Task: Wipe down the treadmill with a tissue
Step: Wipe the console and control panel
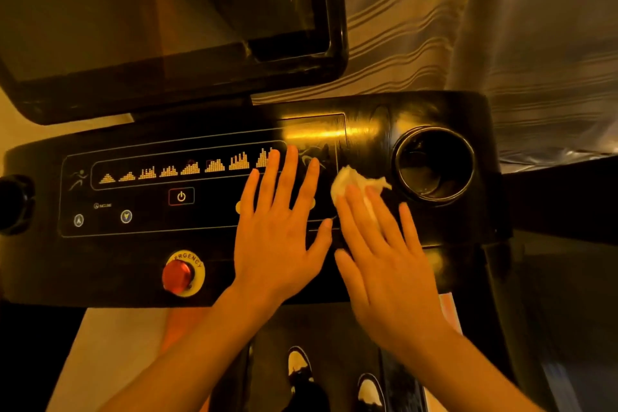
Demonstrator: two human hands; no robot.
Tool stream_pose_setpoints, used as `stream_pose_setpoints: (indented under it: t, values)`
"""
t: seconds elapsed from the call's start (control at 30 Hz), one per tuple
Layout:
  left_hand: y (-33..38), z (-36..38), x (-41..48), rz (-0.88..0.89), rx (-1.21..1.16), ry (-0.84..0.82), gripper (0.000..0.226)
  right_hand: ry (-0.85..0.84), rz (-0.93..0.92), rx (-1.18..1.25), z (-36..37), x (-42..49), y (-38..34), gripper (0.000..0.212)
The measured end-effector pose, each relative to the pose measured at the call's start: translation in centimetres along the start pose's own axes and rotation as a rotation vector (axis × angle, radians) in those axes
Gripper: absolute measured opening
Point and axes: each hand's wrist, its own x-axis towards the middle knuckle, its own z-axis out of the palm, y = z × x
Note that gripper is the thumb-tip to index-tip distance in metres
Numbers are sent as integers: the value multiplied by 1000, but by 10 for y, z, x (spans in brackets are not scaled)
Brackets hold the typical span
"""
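While the tissue (pixel 354 186) lies crumpled on the glossy black treadmill (pixel 368 134) console, the right hand (pixel 384 264) presses it flat under its fingers, palm down, its grip spread rather than clenched. White paper shows past the fingertips at 12 o'clock and between two fingers. At 2 o'clock from the tissue, close by, sits a round cup holder (pixel 434 165) with a shiny rim. Just beside the right hand, at 9 o'clock, the left hand (pixel 281 227) rests flat on the panel, fingers splayed, its grip released and holding nothing; its fingertips cover the end of a row of lit bar patterns (pixel 180 169). At 8 o'clock from that hand stands a red emergency button (pixel 179 274); a power button (pixel 181 196) lies at 9 o'clock. A dark screen (pixel 167 17) rises at 12 o'clock. Two shoes (pixel 301 368) show at 6 o'clock.
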Motion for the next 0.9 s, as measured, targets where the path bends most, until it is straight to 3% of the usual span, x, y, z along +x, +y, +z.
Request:
stream_pose_setpoints:
  t: [0.23,0.47,0.9]
  values:
    - [0,1,0,-2,-18,19,74,81,100,-27,-21,90,5,74]
    - [-1,2,0,-7,-9,27,73,64,49,0,7,4,4,64]
    - [-3,2,-2,29,-49,47,73,136,-91,-18,16,-2,16,74]
